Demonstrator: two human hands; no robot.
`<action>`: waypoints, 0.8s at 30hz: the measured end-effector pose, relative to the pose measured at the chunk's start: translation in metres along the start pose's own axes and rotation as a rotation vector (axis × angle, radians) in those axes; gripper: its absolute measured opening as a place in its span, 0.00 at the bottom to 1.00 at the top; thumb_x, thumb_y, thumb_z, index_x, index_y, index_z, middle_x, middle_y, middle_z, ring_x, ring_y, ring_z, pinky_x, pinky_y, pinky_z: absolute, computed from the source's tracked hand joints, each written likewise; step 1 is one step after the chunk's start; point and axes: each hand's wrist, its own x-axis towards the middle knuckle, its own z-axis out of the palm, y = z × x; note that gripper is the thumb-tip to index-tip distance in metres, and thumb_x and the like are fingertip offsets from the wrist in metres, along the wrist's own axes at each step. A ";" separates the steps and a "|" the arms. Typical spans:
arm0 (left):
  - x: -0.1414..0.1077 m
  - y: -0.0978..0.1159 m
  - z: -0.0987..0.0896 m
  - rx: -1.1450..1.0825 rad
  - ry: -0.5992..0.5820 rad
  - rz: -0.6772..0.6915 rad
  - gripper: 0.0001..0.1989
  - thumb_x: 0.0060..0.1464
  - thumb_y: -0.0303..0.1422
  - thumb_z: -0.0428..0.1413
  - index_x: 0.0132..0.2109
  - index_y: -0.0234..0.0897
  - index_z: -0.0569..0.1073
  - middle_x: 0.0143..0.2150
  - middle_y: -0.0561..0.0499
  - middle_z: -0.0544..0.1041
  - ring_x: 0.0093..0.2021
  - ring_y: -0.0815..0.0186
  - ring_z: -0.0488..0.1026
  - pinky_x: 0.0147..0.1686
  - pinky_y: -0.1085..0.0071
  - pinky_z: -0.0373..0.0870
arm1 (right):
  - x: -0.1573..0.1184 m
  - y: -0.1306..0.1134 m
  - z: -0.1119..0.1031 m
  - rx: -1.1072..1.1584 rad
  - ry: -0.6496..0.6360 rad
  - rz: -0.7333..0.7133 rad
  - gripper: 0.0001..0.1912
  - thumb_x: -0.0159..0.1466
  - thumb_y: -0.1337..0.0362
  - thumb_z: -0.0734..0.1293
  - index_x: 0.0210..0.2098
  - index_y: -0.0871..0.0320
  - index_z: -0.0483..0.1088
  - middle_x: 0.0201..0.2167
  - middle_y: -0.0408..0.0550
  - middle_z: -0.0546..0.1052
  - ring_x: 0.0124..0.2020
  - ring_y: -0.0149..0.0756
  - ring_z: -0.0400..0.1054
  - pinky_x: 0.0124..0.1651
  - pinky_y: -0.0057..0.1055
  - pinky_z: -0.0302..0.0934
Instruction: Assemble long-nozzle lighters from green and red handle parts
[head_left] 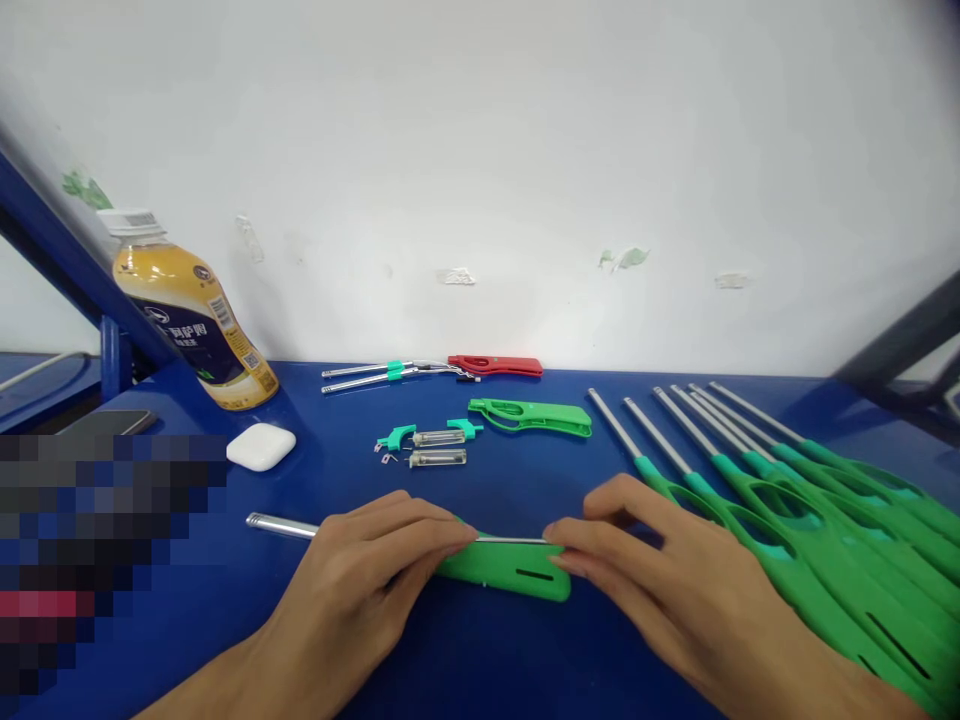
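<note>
A green stick lighter lies sideways on the blue table, its metal tube pointing left. Fingers of my left hand are closed over its middle and hide the trigger area. My right hand pinches the upper edge near the handle's right end. Between my fingertips a thin pale line runs along that edge; whether it is a wire or a seam I cannot make out. Beyond my hands lie teal triggers, clear fuel tanks and a green half shell.
Several green stick lighters lie fanned out at the right. Against the wall are a red shell and two metal tubes with wires. A drink bottle, a white case and a dark phone stand or lie at left.
</note>
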 end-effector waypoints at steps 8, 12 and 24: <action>0.002 0.004 0.001 0.043 0.019 -0.006 0.08 0.76 0.29 0.56 0.54 0.45 0.79 0.42 0.60 0.85 0.38 0.75 0.83 0.40 0.83 0.77 | 0.004 -0.003 0.000 -0.046 0.027 -0.008 0.12 0.81 0.62 0.58 0.52 0.50 0.73 0.41 0.45 0.75 0.29 0.26 0.76 0.30 0.21 0.70; 0.002 0.004 0.001 0.083 0.034 0.008 0.10 0.75 0.28 0.56 0.58 0.43 0.78 0.39 0.59 0.84 0.33 0.74 0.79 0.34 0.81 0.75 | 0.001 -0.002 -0.003 -0.044 0.087 -0.062 0.11 0.80 0.65 0.61 0.54 0.51 0.74 0.40 0.45 0.76 0.31 0.26 0.77 0.34 0.20 0.71; 0.000 0.005 0.002 0.090 -0.006 0.062 0.14 0.74 0.26 0.56 0.62 0.42 0.76 0.38 0.57 0.84 0.32 0.71 0.77 0.33 0.77 0.76 | -0.005 -0.009 -0.007 0.089 0.090 -0.023 0.18 0.74 0.73 0.62 0.54 0.44 0.75 0.44 0.43 0.79 0.37 0.28 0.80 0.38 0.20 0.74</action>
